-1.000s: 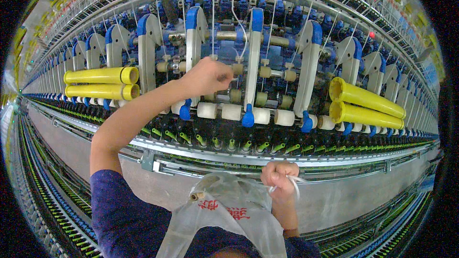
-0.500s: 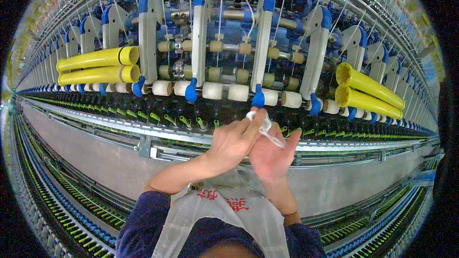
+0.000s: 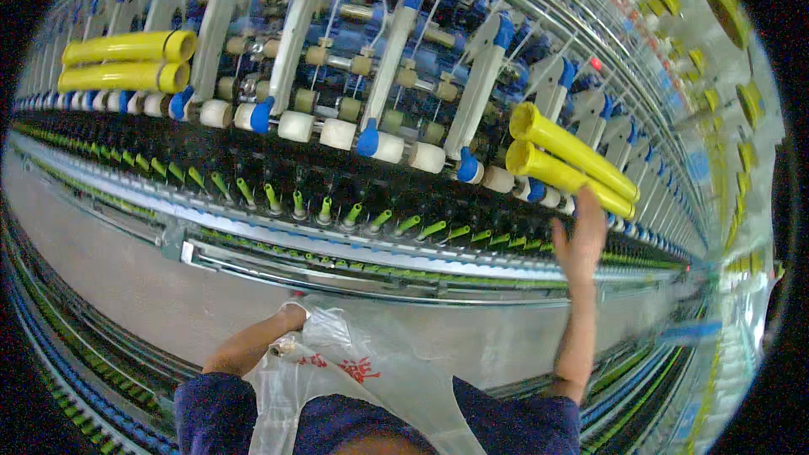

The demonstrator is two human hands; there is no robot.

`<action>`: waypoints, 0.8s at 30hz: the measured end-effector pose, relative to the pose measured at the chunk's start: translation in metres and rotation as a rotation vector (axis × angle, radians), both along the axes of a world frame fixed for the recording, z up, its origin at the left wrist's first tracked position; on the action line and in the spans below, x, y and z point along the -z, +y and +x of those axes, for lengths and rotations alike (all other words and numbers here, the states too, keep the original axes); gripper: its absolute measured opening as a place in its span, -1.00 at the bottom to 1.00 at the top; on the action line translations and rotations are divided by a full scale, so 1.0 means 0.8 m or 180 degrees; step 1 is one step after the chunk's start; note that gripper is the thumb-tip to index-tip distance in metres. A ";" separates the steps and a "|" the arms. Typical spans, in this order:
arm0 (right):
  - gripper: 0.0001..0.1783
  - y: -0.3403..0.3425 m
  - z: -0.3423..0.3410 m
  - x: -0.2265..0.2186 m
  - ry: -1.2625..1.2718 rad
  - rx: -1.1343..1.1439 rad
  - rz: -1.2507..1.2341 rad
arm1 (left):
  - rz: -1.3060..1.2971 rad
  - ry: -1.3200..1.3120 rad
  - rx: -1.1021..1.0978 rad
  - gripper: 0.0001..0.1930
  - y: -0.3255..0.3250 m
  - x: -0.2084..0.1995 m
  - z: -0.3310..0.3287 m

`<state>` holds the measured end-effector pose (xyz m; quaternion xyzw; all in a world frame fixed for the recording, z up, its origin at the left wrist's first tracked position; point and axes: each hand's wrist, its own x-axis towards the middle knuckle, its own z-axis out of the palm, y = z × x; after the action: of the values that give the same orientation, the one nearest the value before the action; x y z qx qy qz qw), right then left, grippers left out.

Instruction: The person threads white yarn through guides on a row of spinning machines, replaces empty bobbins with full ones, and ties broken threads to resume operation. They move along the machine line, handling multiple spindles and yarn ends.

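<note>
My left hand (image 3: 289, 318) is low in front of my chest, closed on the rim of a clear plastic bag (image 3: 371, 375) with red print that hangs against my dark blue top. My right hand (image 3: 581, 238) is raised to the right with fingers spread, its fingertips just under the lower of two long yellow tubes (image 3: 566, 162) lying on the spinning frame. Nothing is in that hand. The bag partly hides my left fingers.
A long spinning machine fills the view, with white arms tipped in blue (image 3: 389, 67), a row of white rollers (image 3: 339, 132) and green spindles (image 3: 326, 209) below. Two more yellow tubes (image 3: 126, 61) lie at upper left. A grey rail (image 3: 354, 261) runs along the front.
My hands, joined in front of the rollers half a second ago, have parted. The left dropped to the bag and the right swung up to the right toward the yellow tubes.
</note>
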<state>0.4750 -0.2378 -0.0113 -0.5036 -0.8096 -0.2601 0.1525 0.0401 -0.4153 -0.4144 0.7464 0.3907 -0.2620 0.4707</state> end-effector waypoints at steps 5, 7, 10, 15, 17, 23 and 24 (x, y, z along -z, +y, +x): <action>0.11 0.120 0.044 -0.046 -0.0582 -0.0200 -0.0611 | -0.0012 -0.0988 -0.0644 -0.77 -0.024 -0.103 0.039; 0.15 0.148 0.029 -0.056 -0.0317 -0.0310 -0.0697 | 0.1224 -0.0875 -0.0927 -0.76 -0.020 -0.184 0.041; 0.12 0.144 -0.018 -0.096 0.0058 0.0024 -0.0369 | 0.2549 -0.1171 -0.2046 -0.51 0.013 -0.285 0.049; 0.07 0.038 -0.187 -0.162 0.1275 -0.1544 -0.1713 | 0.2815 -0.3065 -0.2458 0.20 0.069 -0.385 0.099; -0.09 -0.002 -0.287 -0.161 0.0708 -0.1847 -0.3075 | 0.2435 -0.4304 -0.2930 0.33 0.078 -0.410 0.112; -0.20 -0.089 -0.584 -0.037 0.1570 -0.3613 -0.4094 | 0.2180 -0.6608 -0.4828 -0.07 0.009 -0.389 -0.062; -0.23 -0.096 -0.628 -0.026 0.1377 -0.3841 -0.4344 | 0.2456 -0.6725 -0.4941 -0.10 -0.016 -0.377 -0.109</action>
<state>-0.0274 -0.3144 0.0091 -0.0163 -0.8656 0.4939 0.0804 -0.0471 -0.4282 -0.1129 0.2627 0.2106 0.8816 0.3307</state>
